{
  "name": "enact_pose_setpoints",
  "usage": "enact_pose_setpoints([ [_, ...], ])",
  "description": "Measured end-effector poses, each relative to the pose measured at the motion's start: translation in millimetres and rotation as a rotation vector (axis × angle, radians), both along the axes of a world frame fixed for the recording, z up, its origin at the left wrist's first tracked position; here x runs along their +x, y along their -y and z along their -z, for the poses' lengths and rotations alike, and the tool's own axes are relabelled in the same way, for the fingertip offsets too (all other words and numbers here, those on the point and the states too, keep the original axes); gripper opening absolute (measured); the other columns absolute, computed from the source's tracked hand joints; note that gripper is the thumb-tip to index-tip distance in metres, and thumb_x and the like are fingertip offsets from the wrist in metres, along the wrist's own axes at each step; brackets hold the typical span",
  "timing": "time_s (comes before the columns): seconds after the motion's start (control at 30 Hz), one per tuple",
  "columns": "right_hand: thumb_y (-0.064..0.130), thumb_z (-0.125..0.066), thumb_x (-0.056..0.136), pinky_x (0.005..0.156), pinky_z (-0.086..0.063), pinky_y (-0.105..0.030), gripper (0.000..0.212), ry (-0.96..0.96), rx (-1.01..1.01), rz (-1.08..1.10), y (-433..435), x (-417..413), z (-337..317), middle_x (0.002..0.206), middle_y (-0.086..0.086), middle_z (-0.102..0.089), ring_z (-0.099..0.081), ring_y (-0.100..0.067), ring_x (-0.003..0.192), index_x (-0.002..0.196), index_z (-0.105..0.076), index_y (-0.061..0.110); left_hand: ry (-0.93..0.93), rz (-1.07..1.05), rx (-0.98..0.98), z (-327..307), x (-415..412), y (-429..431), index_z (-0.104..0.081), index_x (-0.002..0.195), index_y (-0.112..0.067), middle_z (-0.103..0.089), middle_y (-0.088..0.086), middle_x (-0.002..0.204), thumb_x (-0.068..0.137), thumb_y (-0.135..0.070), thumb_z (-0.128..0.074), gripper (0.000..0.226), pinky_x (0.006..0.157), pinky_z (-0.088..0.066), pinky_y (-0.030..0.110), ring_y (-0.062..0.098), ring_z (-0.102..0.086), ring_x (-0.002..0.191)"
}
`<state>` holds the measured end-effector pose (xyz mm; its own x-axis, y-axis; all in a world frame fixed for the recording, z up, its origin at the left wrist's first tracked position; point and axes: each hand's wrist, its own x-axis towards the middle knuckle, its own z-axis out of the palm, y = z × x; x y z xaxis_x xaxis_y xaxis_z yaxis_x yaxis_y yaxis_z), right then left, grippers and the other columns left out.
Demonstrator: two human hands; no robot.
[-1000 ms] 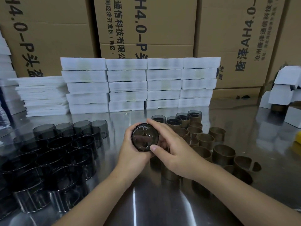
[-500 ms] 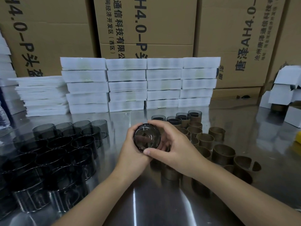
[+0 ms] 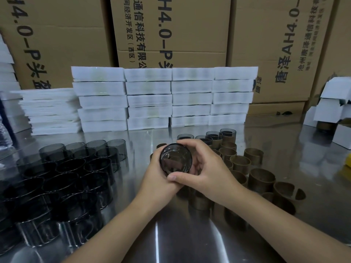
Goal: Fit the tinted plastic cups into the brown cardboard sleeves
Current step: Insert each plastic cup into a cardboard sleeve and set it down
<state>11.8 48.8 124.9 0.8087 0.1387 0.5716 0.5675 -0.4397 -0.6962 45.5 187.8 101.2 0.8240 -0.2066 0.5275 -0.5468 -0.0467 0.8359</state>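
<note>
Tinted cup (image 3: 175,158) gripped by left hand (image 3: 157,179) & right hand (image 3: 207,171), fingers curled round. Step: sleeving, prob. Next: to be pushed home squarely.

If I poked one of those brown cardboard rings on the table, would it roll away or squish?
Probably it would slide, not roll: the cardboard rings stand on their open ends on a shiny metal table. They look thin-walled and hollow, so likely light. One ring looks bent out of round, so a hard poke might squish it.
</note>
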Motion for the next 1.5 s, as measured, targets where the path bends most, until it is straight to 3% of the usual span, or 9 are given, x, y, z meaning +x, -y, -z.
enact_pose_setpoints([
  [0.27,0.043,-0.080,0.067,0.082,-0.052,-0.056,0.046,-0.058,0.100,0.007,4,3,-2,0.102,-0.021,-0.065,-0.064,-0.040,0.091,0.105,-0.056,0.033,-0.041,0.028,-0.011,3,-3,6,-0.053,0.118,-0.017,-0.068,-0.002,0.100,0.061,0.006,-0.085,0.069,0.071,-0.050,0.012,-0.002,-0.067,0.086],
  [0.43,0.059,-0.065,0.071,0.078,-0.051,-0.057,0.035,-0.024,0.143,0.027,1,2,-2,0.096,-0.024,-0.066,-0.063,-0.042,0.085,0.099,-0.059,0.039,-0.024,-0.080,0.052,-3,-8,5,-0.062,0.107,-0.033,-0.042,-0.001,0.119,0.043,-0.038,-0.082,0.067,0.079,-0.045,0.004,-0.016,-0.051,0.097],
  [0.53,0.057,-0.058,0.075,0.080,-0.052,-0.056,0.029,0.000,0.157,0.017,0,3,-2,0.096,-0.016,-0.068,-0.065,-0.040,0.087,0.099,-0.060,0.041,-0.040,-0.137,0.082,-5,-10,6,-0.064,0.101,-0.035,-0.039,-0.002,0.114,0.034,-0.056,-0.076,0.071,0.092,-0.049,0.018,-0.004,-0.050,0.108],
  [0.7,0.053,-0.050,0.081,0.080,-0.058,-0.037,0.029,0.017,0.175,0.031,2,3,-2,0.094,0.002,-0.072,-0.069,-0.015,0.089,0.101,-0.064,0.036,-0.020,-0.118,0.072,-5,-8,2,-0.063,0.094,-0.041,-0.050,-0.005,0.107,0.043,-0.039,-0.093,0.060,0.082,-0.048,0.010,-0.003,-0.059,0.096],
  [0.87,0.050,-0.037,0.087,0.070,-0.042,-0.013,0.041,0.019,0.204,0.055,5,4,-2,0.083,0.020,-0.067,-0.061,0.006,0.077,0.103,-0.068,0.028,-0.167,0.016,-0.142,-8,-7,2,-0.059,0.110,-0.024,-0.075,-0.007,0.088,0.052,-0.038,-0.094,0.070,0.066,-0.052,0.013,0.002,-0.071,0.083],
  [0.97,0.049,-0.036,0.088,0.077,-0.045,-0.020,0.043,0.028,0.183,0.090,4,4,-2,0.097,0.013,-0.068,-0.061,0.004,0.085,0.106,-0.068,0.026,-0.254,0.007,-0.247,-9,-9,5,-0.052,0.110,-0.019,-0.071,-0.002,0.079,0.041,-0.047,-0.081,0.080,0.056,-0.053,0.016,0.002,-0.069,0.066],
  [1.13,0.051,-0.040,0.086,0.096,-0.048,-0.038,0.045,0.004,0.163,0.077,3,2,-2,0.105,0.007,-0.069,-0.062,-0.007,0.104,0.109,-0.067,0.023,-0.298,0.018,-0.261,-10,-11,4,-0.052,0.105,-0.016,-0.073,-0.003,0.076,0.037,-0.057,-0.074,0.082,0.050,-0.049,0.015,0.008,-0.071,0.069],
  [1.33,0.050,-0.057,0.080,0.070,-0.048,-0.009,0.038,-0.240,0.213,-0.042,1,4,-3,0.093,0.018,-0.073,-0.066,0.006,0.090,0.111,-0.060,0.028,-0.352,0.099,-0.230,-13,-11,1,-0.063,0.109,-0.029,-0.076,-0.008,0.093,0.059,-0.061,-0.062,0.059,0.053,-0.048,0.017,0.015,-0.075,0.082],
  [1.5,0.030,-0.064,0.087,0.068,-0.047,-0.008,0.030,-0.370,0.312,-0.117,3,2,-6,0.091,0.014,-0.075,-0.069,0.001,0.086,0.115,-0.062,0.020,-0.466,0.212,-0.218,-13,-12,1,-0.061,0.120,-0.034,-0.075,-0.002,0.103,0.065,-0.061,-0.056,0.061,0.063,-0.049,0.025,0.015,-0.074,0.086],
])
